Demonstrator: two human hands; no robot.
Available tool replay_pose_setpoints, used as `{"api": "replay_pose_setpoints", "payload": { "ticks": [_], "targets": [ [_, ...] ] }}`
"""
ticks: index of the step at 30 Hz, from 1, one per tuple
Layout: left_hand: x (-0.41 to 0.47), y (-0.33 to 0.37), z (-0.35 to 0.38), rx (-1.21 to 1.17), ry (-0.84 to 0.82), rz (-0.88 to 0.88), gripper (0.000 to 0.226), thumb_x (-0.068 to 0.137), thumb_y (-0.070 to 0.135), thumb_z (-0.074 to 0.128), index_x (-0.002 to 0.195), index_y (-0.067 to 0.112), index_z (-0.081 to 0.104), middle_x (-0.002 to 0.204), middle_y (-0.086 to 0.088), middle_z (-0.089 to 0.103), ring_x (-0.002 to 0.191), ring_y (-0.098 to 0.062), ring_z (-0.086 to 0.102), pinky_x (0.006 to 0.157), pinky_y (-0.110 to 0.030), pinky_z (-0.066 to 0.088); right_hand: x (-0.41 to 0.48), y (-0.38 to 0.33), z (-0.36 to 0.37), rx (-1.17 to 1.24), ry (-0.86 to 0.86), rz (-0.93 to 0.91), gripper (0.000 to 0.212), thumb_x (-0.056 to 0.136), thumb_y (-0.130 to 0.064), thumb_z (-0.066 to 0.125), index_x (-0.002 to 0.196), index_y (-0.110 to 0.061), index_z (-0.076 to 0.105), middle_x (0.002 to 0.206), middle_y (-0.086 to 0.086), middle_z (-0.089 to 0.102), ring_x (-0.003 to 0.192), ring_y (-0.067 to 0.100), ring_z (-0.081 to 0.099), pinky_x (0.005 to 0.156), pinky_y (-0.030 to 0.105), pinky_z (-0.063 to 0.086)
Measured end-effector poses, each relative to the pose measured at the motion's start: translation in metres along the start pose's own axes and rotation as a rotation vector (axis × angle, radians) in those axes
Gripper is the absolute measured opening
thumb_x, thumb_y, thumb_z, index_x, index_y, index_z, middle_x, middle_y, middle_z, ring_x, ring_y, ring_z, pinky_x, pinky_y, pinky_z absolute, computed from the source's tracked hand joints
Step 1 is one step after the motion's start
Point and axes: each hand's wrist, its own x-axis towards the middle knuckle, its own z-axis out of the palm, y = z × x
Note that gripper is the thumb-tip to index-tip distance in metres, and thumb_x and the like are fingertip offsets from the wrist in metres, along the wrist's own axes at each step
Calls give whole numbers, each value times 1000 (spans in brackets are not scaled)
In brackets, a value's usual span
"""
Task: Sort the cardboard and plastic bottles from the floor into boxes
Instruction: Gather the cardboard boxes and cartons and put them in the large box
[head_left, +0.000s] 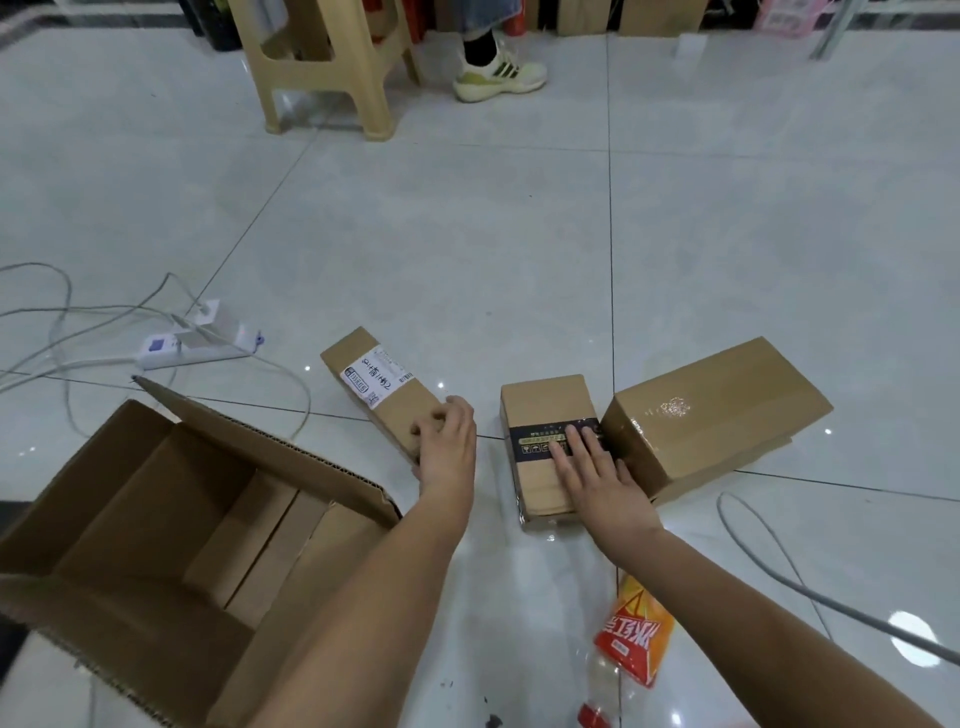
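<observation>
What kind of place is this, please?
Likely a shop or stockroom, though uncertain: a tiled floor, a labelled parcel beside a large open box, and more cartons along the far wall.

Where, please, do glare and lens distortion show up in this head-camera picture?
Head view: bright glare spots the glossy pale floor tiles and the taped top of the large closed brown cardboard box; head view again: the wide-angle lens bows the tile joints near the edges.
</observation>
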Motion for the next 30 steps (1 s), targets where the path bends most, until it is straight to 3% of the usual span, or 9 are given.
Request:
{"api": "replay_pose_setpoints", "payload": {
  "ticks": [3, 6, 10, 12, 14, 16, 18, 26, 30],
  "targets": [
    [-7, 3, -10, -5, 7, 117, 48, 88, 9, 51, 134, -1, 39, 127, -19, 43, 118, -35, 34, 84, -40, 45, -3, 4, 0, 93, -14, 48, 90, 92, 5, 46, 149, -17, -20, 157, 10, -25, 146, 29, -19, 118, 41, 22],
    [-12, 4, -22, -235, 61, 120, 44, 87, 5, 53, 129, -1, 43, 124, -18, 48, 116, -32, 41, 85, -38, 44, -6, 13, -2, 142, 11, 122, 93, 89, 8, 47, 150, -18, -18, 157, 6, -26, 146, 26, -21, 120, 39, 17],
    [-26, 2, -33, -518, 119, 16, 52, 36, 12, 87, 85, 9, 68, 84, -9, 65, 80, -25, 63, 54, -24, 46, -12, 26, -2, 280, 30, 300, 91, 90, 4, 48, 152, -21, -13, 159, 3, -21, 146, 25, -19, 118, 47, 19],
    [-28, 8, -32, -565, 7, 28, 57, 57, 10, 80, 110, 5, 59, 111, -13, 60, 103, -29, 57, 77, -33, 49, -13, 26, -3, 300, -19, 367, 92, 91, -12, 56, 152, -21, -13, 159, 4, -21, 146, 27, -20, 116, 56, 18],
    [-26, 22, -24, -427, -26, 111, 59, 80, 9, 63, 134, 5, 40, 138, -16, 40, 129, -35, 34, 107, -48, 31, -10, 23, -6, 342, -69, 400, 104, 85, -45, 63, 152, -19, -12, 158, 6, -21, 145, 30, -21, 113, 63, 13],
    [-26, 28, -19, -271, -11, 243, 60, 87, 17, 58, 142, 5, 35, 146, -17, 31, 140, -37, 18, 117, -53, 12, -6, 18, -11, 403, -80, 440, 113, 75, -72, 55, 152, -17, -8, 158, 5, -22, 145, 30, -22, 111, 66, 12],
    [-28, 35, -11, -253, -10, 357, 56, 90, 17, 53, 142, 5, 34, 144, -16, 37, 141, -35, 20, 119, -49, 9, 0, 15, -14, 474, -64, 495, 112, 73, -80, 47, 152, -17, -2, 159, 3, -21, 145, 28, -22, 111, 68, 11],
    [-33, 38, -6, -365, -81, 507, 40, 88, 2, 53, 127, 12, 51, 122, -12, 60, 116, -32, 54, 104, -38, 33, 12, 5, -13, 457, 28, 608, 92, 76, -70, 51, 144, -18, 19, 160, 3, -4, 147, 31, -8, 105, 63, 28],
    [-40, 23, -32, -404, -55, 495, 40, 84, -5, 54, 122, 8, 49, 117, -12, 63, 104, -33, 62, 72, -34, 41, 9, 15, -32, 421, 67, 607, 91, 77, -68, 49, 147, -18, 18, 160, 0, 7, 147, 28, 4, 104, 58, 32]
  ]
}}
